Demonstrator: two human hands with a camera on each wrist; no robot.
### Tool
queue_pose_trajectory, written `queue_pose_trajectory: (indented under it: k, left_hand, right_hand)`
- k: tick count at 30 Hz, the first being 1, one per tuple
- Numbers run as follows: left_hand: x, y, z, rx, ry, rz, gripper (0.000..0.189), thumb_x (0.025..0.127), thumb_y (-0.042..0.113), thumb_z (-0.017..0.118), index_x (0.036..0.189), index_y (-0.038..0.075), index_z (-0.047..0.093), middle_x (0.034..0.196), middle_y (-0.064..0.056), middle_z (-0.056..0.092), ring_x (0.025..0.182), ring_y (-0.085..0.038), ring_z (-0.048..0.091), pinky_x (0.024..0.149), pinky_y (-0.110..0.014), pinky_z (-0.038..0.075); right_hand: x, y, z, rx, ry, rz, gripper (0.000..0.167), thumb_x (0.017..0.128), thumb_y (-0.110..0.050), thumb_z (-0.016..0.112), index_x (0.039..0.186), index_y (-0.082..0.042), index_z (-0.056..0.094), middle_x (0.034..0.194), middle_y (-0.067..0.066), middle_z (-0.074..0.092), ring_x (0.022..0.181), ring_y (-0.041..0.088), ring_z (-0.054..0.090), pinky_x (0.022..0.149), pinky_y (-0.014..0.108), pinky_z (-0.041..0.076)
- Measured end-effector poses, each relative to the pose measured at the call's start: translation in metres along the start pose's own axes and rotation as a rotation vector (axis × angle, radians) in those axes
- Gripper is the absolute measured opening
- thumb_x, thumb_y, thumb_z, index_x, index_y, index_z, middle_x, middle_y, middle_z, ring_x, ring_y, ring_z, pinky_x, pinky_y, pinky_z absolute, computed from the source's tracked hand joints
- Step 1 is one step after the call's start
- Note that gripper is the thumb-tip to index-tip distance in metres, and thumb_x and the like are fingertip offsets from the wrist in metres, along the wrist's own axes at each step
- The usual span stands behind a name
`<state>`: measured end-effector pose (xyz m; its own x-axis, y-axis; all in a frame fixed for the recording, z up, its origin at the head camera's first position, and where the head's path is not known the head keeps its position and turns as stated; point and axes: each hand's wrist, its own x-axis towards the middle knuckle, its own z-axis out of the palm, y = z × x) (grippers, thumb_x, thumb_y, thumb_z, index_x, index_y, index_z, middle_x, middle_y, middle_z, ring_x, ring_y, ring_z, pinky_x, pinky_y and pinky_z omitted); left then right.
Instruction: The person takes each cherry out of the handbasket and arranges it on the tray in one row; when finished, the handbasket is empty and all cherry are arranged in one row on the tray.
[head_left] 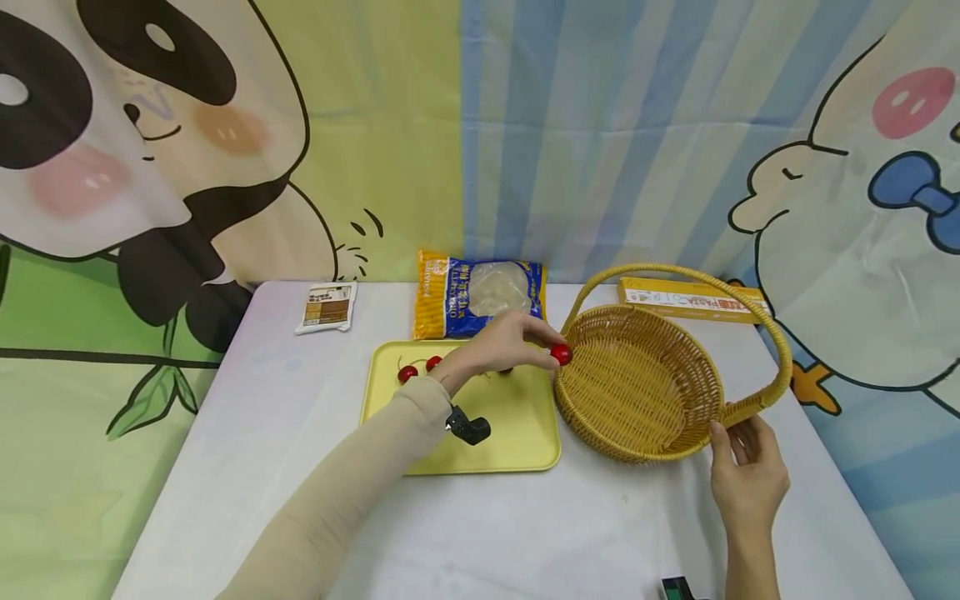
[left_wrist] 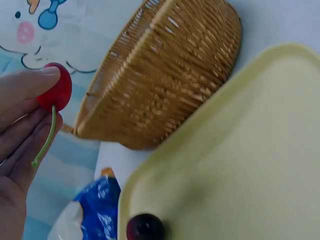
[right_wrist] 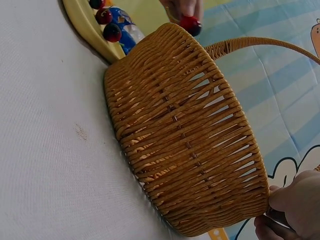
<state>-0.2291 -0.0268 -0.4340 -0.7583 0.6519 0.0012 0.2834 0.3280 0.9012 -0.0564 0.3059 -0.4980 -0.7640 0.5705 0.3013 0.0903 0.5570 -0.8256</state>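
My left hand (head_left: 510,342) pinches a red cherry (left_wrist: 59,89) between thumb and fingers, its green stem hanging down. In the head view it is at the left rim of a round wicker basket (head_left: 637,392) with a tall handle. No cherries show inside the basket. My right hand (head_left: 750,475) grips the basket's near right rim by the foot of the handle. Under my left forearm lies a yellow tray (head_left: 517,433). Several cherries rest on it, among them one red cherry (head_left: 407,373) at the far left and a dark cherry (left_wrist: 145,229) near the tray's edge.
Behind the tray lies a blue and orange food bag (head_left: 480,296). A small white and brown packet (head_left: 327,307) is at the back left. Behind the basket sits a long yellow box (head_left: 690,298). A dark device (head_left: 677,588) shows at the front edge.
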Motion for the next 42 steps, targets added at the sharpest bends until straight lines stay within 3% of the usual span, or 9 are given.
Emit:
queue_pose_trajectory:
  k: [4,10,18,28,42]
  left_hand:
    - [-0.002,-0.013,-0.006,0.042,0.028,-0.034,0.032,0.089,0.024,0.085,0.12,0.021,0.08,0.109,0.008,0.079,0.103,-0.007,0.072,0.091,-0.029,0.056]
    - [0.001,-0.033,-0.007,0.036,0.044,-0.1,0.035,0.089,0.022,0.085,0.123,0.016,0.079,0.109,0.004,0.08,0.1,-0.01,0.073,0.091,-0.031,0.058]
    - [0.006,-0.053,-0.005,0.068,0.045,-0.158,0.036,0.089,0.017,0.085,0.124,0.013,0.079,0.111,0.0,0.08,0.094,-0.012,0.073,0.085,-0.034,0.06]
    - [0.017,-0.062,-0.001,0.106,0.029,-0.172,0.037,0.087,0.013,0.086,0.123,0.01,0.078,0.109,-0.002,0.08,0.09,-0.012,0.073,0.081,-0.029,0.06]
    - [0.019,-0.066,0.002,0.112,0.036,-0.181,0.038,0.087,0.013,0.086,0.124,0.01,0.078,0.114,-0.003,0.08,0.097,-0.013,0.074,0.086,-0.03,0.06]
  right_hand:
    - [0.001,-0.001,0.0,-0.011,-0.004,0.016,0.05,0.103,-0.016,0.066,0.152,-0.016,0.053,0.145,0.016,0.061,0.137,0.017,0.06,0.102,0.009,0.047]
    - [-0.001,-0.001,0.0,-0.024,-0.01,0.041,0.05,0.104,-0.018,0.065,0.153,-0.017,0.052,0.146,0.015,0.06,0.139,0.02,0.058,0.104,0.01,0.046]
    - [-0.001,-0.001,0.0,-0.018,-0.004,0.012,0.051,0.103,-0.017,0.067,0.152,-0.013,0.053,0.145,0.017,0.061,0.138,0.021,0.059,0.103,0.01,0.047]
    - [-0.001,0.0,-0.001,-0.022,0.001,0.01,0.052,0.102,-0.016,0.068,0.151,-0.012,0.054,0.144,0.016,0.062,0.137,0.022,0.06,0.102,0.01,0.047]
    - [-0.001,-0.001,0.0,-0.014,-0.003,0.016,0.052,0.102,-0.017,0.068,0.152,-0.012,0.053,0.144,0.016,0.062,0.138,0.021,0.06,0.102,0.01,0.047]
